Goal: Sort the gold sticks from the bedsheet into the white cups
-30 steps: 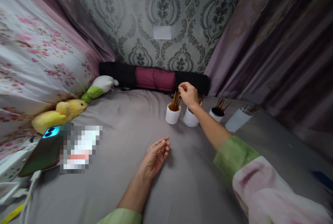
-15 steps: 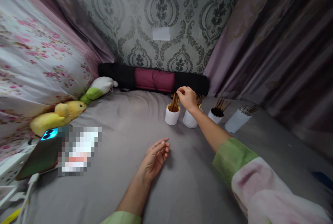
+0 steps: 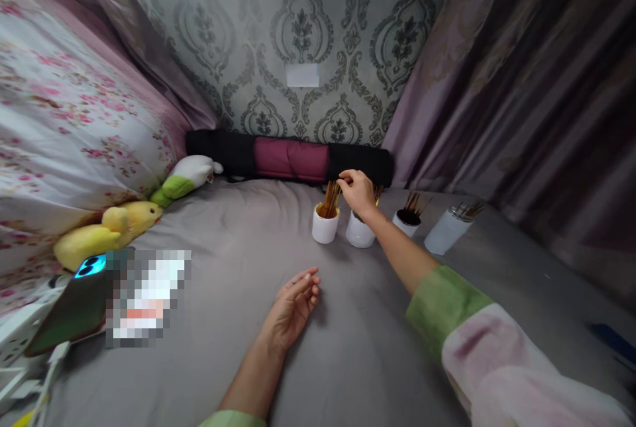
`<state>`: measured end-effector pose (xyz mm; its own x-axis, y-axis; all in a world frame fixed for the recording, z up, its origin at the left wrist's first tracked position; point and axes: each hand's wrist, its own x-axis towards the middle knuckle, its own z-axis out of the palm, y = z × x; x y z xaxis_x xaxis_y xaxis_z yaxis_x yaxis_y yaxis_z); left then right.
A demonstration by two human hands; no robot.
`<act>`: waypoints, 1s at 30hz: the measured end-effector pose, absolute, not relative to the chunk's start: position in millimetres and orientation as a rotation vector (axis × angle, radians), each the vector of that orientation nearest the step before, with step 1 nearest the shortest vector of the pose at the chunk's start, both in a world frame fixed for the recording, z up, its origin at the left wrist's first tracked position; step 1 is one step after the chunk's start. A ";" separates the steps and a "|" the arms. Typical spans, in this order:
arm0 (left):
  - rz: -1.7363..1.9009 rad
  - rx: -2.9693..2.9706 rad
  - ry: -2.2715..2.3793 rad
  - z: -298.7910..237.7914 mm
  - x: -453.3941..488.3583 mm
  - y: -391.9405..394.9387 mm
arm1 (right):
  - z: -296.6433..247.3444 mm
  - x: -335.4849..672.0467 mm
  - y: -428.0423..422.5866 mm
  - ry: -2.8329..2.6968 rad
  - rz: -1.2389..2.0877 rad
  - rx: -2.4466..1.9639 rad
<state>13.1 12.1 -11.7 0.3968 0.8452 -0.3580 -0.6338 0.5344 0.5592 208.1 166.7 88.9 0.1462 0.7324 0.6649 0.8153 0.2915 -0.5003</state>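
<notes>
My right hand (image 3: pixel 356 192) reaches over the leftmost white cup (image 3: pixel 324 228), its thumb and fingers pinched at the top of a thin brown stick. Several such sticks (image 3: pixel 330 200) stand in that cup, leaning right, and the cup's inside looks yellow. A second white cup (image 3: pixel 358 235), also with sticks, is partly hidden behind my right hand and wrist. My left hand (image 3: pixel 295 304) rests on the grey sheet in front of the cups, palm turned inward, fingers loosely bent and holding nothing.
Right of my forearm stand a dark-mouthed white cup (image 3: pixel 407 220) and a taller, tilted-looking white jar (image 3: pixel 444 232), both holding sticks. A black and maroon roll (image 3: pixel 291 159) lies along the wall. Plush toys (image 3: pixel 132 222), a phone (image 3: pixel 74 311) and a power strip (image 3: pixel 14 334) are at left.
The view has tilted up slightly, showing more wall. My right hand stays pinched above the leftmost cup, a touch farther right of it. My left hand keeps its pose.
</notes>
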 end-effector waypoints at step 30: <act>0.815 0.195 0.871 20.9 78.3 11.8 | 67.4 353.3 10.0 -1.147 0.249 -1.516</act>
